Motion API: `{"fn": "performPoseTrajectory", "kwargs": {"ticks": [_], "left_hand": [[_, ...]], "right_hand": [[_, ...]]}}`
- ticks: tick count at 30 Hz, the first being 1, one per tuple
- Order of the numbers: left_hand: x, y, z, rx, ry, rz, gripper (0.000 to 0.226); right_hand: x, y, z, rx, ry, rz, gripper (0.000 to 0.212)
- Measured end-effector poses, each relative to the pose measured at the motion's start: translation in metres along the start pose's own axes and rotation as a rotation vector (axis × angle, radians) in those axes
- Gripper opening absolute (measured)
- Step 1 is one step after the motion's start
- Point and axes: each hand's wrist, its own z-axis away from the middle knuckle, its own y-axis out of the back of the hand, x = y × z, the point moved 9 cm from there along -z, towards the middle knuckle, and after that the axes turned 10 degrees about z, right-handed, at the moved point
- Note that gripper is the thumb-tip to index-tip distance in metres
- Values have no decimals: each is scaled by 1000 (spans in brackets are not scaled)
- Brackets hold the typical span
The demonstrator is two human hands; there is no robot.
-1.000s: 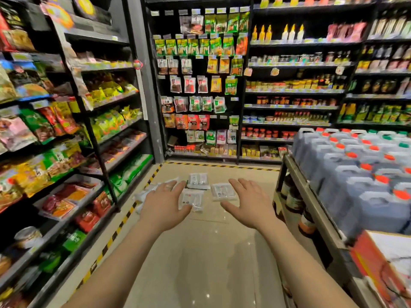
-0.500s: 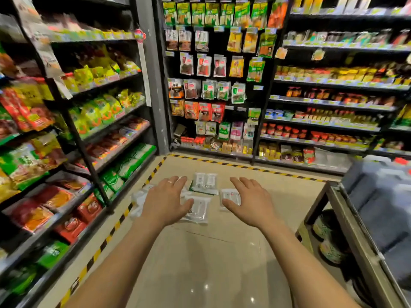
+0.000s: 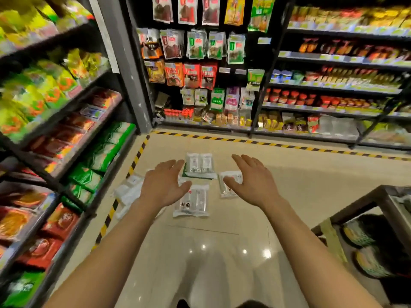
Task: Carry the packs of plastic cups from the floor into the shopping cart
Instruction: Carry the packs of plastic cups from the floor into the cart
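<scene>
Head view: left hand [image 3: 163, 185] and right hand [image 3: 255, 185] hover palms down, fingers spread wide, holding nothing. Between them on the floor [image 3: 289, 185] lie a near pack [image 3: 193, 203], a far pack [image 3: 200, 164] and a right pack [image 3: 223, 193]. More white packs [image 3: 129, 190] lie left (count unclear). No shopping cart shows, and every visible pack seems left to carry.

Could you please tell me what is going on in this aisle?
A person reaches toward clear plastic packs of cups lying on the beige tiled floor of a shop. The left hand and right hand are open and hold nothing. The far pack, near pack and right pack lie between the hands; the left packs are partly hidden behind the left hand. None is lifted yet.
</scene>
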Motion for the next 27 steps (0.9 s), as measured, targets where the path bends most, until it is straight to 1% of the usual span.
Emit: {"fn": "performPoseTrajectory", "kwargs": {"ticks": [5, 8, 10, 12, 15, 18, 20, 24, 27], "left_hand": [[-26, -26, -94, -68, -7, 53, 86], [-45, -55, -153, -108, 24, 92, 88], [-61, -75, -191, -118, 54, 114, 94], [-79, -100, -225, -142, 105, 126, 98], [-106, -143, -275, -162, 161, 156, 103], [-139, -195, -313, -214, 240, 167, 102], [-159, -234, -335, -244, 271, 189, 99], [-204, -313, -370, -326, 308, 190, 85], [-244, -382, -397, -371, 309, 204, 83]], "right_hand": [[9, -51, -83, -84, -36, -51, 75], [19, -89, -137, -125, -27, -74, 74], [25, -119, -177, -153, -13, -109, 78], [33, -153, -216, -189, -1, -143, 77], [46, -214, -269, -265, 0, -171, 75], [56, -279, -312, -350, -7, -199, 80], [64, -324, -334, -401, -21, -232, 82], [74, -417, -365, -436, -46, -237, 79], [75, -495, -381, -445, -75, -249, 80]]}}
